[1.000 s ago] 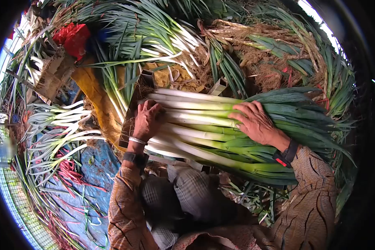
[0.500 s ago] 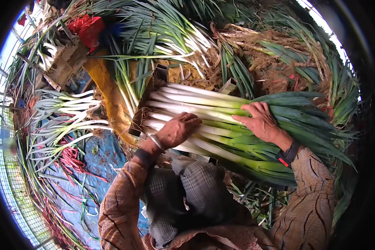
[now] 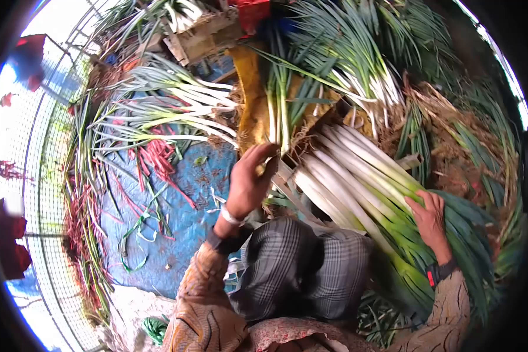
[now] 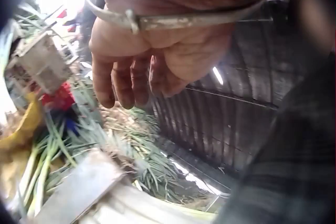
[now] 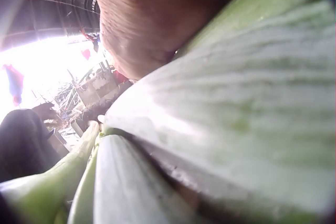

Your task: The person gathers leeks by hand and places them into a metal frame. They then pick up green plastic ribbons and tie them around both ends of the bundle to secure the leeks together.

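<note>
A thick row of long green onions (image 3: 358, 182), white stems to the left and dark leaves to the right, lies slanted before the person's knees. The right hand (image 3: 431, 220) rests on it where the green leaves begin, fingers extended across them. Broad pale-green leaves (image 5: 231, 103) fill much of the right wrist view below that hand. Off the row's root end, the left hand (image 3: 249, 182) is lifted beside the yellow cloth (image 3: 253, 97). Its fingers (image 4: 123, 85) hang loosely bent in the left wrist view, with nothing in them.
Smaller green onions (image 3: 176, 108) lie on a blue tarp (image 3: 188, 252) at left, near red ties (image 3: 158, 161). Another heap of green onions (image 3: 358, 58) is at the back. A wooden box (image 3: 202, 38) stands at the upper left, and netting (image 3: 47, 176) runs along the left side.
The left hand moved from the root ends onto the white stems, then away left off the row. The right hand stays on the leaves. The head view has turned left.
</note>
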`<state>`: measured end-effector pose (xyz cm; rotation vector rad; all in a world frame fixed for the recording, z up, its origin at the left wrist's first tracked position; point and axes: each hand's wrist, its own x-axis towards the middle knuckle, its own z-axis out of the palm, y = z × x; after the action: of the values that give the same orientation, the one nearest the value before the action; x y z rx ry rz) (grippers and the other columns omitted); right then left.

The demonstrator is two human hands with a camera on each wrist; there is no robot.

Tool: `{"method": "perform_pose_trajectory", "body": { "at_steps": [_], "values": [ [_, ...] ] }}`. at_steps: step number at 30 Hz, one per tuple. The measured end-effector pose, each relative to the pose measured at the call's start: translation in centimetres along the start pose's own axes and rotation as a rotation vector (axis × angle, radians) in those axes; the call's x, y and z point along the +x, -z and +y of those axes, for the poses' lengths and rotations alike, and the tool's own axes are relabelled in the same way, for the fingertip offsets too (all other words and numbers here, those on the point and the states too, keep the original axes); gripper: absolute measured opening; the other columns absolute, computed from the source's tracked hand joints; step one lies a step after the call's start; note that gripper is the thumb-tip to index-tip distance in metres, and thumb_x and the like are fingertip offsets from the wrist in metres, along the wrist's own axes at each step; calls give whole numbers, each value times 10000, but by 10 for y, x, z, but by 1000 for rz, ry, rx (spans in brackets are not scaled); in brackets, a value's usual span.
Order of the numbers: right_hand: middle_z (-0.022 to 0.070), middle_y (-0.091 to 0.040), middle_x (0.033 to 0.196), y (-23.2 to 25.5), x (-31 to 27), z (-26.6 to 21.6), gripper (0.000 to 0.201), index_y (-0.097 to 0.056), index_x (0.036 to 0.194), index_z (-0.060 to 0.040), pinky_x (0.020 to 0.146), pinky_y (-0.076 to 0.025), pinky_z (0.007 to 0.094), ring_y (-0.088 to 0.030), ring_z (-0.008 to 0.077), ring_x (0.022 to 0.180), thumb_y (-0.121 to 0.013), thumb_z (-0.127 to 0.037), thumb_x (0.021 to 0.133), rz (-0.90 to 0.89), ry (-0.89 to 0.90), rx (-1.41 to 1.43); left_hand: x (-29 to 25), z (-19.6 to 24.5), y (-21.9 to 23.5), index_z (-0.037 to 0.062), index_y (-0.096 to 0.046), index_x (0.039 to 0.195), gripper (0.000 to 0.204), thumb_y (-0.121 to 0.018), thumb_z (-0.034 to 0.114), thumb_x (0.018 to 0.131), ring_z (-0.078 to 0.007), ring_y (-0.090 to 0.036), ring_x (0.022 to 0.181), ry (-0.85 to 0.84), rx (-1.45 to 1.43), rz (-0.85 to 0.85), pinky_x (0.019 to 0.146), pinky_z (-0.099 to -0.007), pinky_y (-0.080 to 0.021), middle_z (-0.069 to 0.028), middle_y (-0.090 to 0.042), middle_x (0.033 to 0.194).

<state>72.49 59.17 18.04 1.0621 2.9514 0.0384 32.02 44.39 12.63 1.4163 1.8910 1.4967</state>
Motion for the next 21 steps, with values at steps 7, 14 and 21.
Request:
{"method": "perform_pose_trajectory", "body": {
  "at_steps": [7, 14, 21],
  "values": [
    [117, -513, 1137, -2, 8, -6, 406, -643, 1131, -123, 941, -327, 435, -453, 313, 1066, -575, -25, 744, -39, -12, -21, -139, -221, 70, -16, -597, 1116, 305, -599, 177, 879, -111, -598, 748, 656, 12, -86, 636, -261, -486, -32, -645, 895],
    [152, -494, 1167, 0, 11, -8, 386, -638, 1076, -76, 965, -320, 476, -437, 350, 1095, -568, 7, 706, -125, -64, -65, -83, -273, 78, 45, -604, 1132, 301, -585, 206, 878, -155, -618, 741, 1097, -363, 107, 623, -295, -508, -49, -641, 910],
    [163, -477, 1213, -16, -4, 14, 304, -601, 1081, -13, 1023, -282, 463, -391, 364, 1179, -531, -2, 785, -199, -57, -132, 11, -393, 78, 40, -598, 1141, 310, -576, 206, 880, -161, -609, 677, 1058, -172, 456, 526, -315, -511, -53, -641, 844]
  ]
}}
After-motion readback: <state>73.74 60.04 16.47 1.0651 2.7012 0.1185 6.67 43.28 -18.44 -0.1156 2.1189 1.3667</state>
